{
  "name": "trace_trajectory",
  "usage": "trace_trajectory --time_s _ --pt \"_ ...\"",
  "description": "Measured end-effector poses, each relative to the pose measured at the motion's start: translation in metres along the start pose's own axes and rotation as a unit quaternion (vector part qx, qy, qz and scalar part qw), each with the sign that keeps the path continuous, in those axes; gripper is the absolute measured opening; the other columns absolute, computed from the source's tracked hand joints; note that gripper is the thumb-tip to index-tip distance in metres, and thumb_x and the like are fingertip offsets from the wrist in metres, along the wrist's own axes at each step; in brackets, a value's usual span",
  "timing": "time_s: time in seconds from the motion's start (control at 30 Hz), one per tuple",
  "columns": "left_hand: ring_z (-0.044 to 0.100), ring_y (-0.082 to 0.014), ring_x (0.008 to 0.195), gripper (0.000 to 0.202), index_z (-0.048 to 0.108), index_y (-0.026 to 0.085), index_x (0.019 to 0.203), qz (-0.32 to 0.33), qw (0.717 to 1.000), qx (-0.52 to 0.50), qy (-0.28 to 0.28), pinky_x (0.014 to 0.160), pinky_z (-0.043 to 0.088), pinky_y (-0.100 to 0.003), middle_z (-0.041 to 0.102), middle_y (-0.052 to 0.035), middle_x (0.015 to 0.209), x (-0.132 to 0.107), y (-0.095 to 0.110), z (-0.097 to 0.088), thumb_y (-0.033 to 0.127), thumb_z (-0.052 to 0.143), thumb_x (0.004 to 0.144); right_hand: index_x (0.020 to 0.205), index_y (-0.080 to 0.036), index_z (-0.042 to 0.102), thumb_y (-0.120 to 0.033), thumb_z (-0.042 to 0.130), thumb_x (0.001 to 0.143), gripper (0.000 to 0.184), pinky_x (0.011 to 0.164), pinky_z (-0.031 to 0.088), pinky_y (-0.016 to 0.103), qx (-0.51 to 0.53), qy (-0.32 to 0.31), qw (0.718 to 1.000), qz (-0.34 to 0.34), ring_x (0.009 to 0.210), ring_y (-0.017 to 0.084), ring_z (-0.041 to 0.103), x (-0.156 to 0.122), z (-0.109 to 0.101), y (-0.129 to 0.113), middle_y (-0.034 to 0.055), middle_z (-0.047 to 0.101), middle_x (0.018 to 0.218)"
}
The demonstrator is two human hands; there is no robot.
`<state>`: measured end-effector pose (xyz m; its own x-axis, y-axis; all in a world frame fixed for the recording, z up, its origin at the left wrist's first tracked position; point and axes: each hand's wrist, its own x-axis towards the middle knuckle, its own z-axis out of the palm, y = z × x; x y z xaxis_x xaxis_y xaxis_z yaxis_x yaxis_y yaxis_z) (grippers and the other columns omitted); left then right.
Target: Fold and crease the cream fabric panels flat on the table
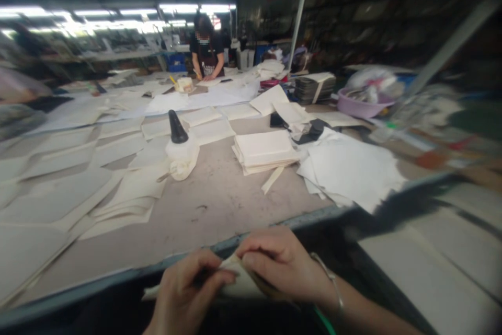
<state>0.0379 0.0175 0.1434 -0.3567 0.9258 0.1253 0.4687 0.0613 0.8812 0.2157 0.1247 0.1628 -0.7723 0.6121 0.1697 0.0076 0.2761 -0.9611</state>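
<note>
Just in front of the table's near edge, my left hand (192, 288) and my right hand (280, 264) pinch a cream piece of fabric or soft sheet (242, 284) between thumbs and fingers. The piece looks folded or bent, with one end sticking out left of my left hand. Its lower part is blurred and partly covered by my fingers. On the table beyond stands a white container with a black cone-shaped top (178, 128), beside a creamy lump (181, 169). To its right lies a stack of cream pieces (266, 151).
Flat cream sheets (58, 194) cover the table's left side. White sheets (349, 165) are heaped at the right, near a purple basin (361, 105) with bagged items. A metal pole (301, 11) rises behind. A co-worker (207, 50) bends over the far end. More panels (439, 267) lie low right.
</note>
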Motion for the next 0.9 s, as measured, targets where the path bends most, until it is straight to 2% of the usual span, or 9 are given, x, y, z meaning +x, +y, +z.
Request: trace_trajectory --time_s 0.17,0.4,0.5,0.63,0.73,0.83,0.9 --pt "0.061 -0.0153 0.051 0.01 0.068 0.024 0.068 0.107 0.993 0.04 0.005 0.048 0.047 -0.02 0.066 0.0002 0.061 -0.007 -0.005 0.005 0.033 0.073 0.069 0.08 -0.019 0.071 -0.026 0.053 0.088 0.021 0.062 0.046 0.019 -0.046 -0.038 0.998 -0.026 0.065 0.011 0.059 0.001 -0.002 -0.001 -0.0005 0.065 0.071" --pt "0.061 -0.0134 0.053 0.011 0.062 0.022 0.07 0.192 0.979 0.064 0.018 0.049 0.048 -0.018 0.065 0.0 0.063 -0.011 0.0 0.011 0.028 0.071 0.072 0.081 -0.018 0.07 -0.018 0.052 0.086 0.019 0.059 0.043 0.017 -0.063 -0.072 0.995 -0.004 0.064 0.01 0.059 -0.007 -0.005 0.007 -0.0025 0.065 0.071" --pt "0.063 -0.0153 0.056 0.011 0.061 0.022 0.068 0.254 0.963 0.083 0.034 0.056 0.052 -0.021 0.066 -0.0006 0.062 -0.014 0.005 0.012 0.026 0.071 0.073 0.081 -0.019 0.07 -0.017 0.053 0.084 0.017 0.065 0.043 0.018 -0.109 -0.044 0.993 -0.019 0.067 0.011 0.059 -0.01 0.001 0.01 -0.0018 0.065 0.072" --pt "0.064 -0.0151 0.058 0.009 0.062 0.022 0.07 0.305 0.945 0.115 0.028 0.075 0.054 -0.027 0.066 0.0009 0.062 -0.019 0.006 0.012 0.018 0.069 0.073 0.072 -0.018 0.068 -0.013 0.055 0.08 0.016 0.059 0.042 0.016 -0.107 -0.004 0.994 0.019 0.059 0.009 0.056 -0.012 0.013 0.012 -0.0036 0.062 0.064" --pt "0.062 -0.0129 0.055 0.009 0.062 0.022 0.07 0.293 0.95 0.112 0.013 0.082 0.053 -0.027 0.064 0.0036 0.059 -0.022 0.0 0.01 0.018 0.069 0.073 0.07 -0.018 0.068 -0.012 0.056 0.078 0.016 0.054 0.04 0.015 -0.084 -0.001 0.995 0.054 0.056 0.008 0.055 -0.012 0.018 0.015 -0.0049 0.061 0.061" --pt "0.065 -0.0154 0.062 0.014 0.061 0.023 0.07 0.207 0.969 0.133 0.039 0.068 0.055 -0.022 0.066 0.0023 0.065 -0.022 -0.006 0.008 0.033 0.069 0.074 0.071 -0.018 0.068 -0.015 0.057 0.079 0.014 0.056 0.041 0.016 -0.094 0.017 0.995 0.036 0.058 0.009 0.057 -0.014 0.02 0.017 -0.0037 0.062 0.063" --pt "0.065 -0.0139 0.063 0.014 0.061 0.023 0.072 0.19 0.971 0.143 0.026 0.064 0.053 -0.021 0.066 0.0031 0.067 -0.022 -0.007 0.006 0.035 0.066 0.078 0.073 -0.017 0.068 -0.016 0.057 0.081 0.014 0.059 0.042 0.016 -0.109 0.028 0.994 -0.001 0.061 0.009 0.058 -0.016 0.02 0.017 -0.002 0.064 0.067"
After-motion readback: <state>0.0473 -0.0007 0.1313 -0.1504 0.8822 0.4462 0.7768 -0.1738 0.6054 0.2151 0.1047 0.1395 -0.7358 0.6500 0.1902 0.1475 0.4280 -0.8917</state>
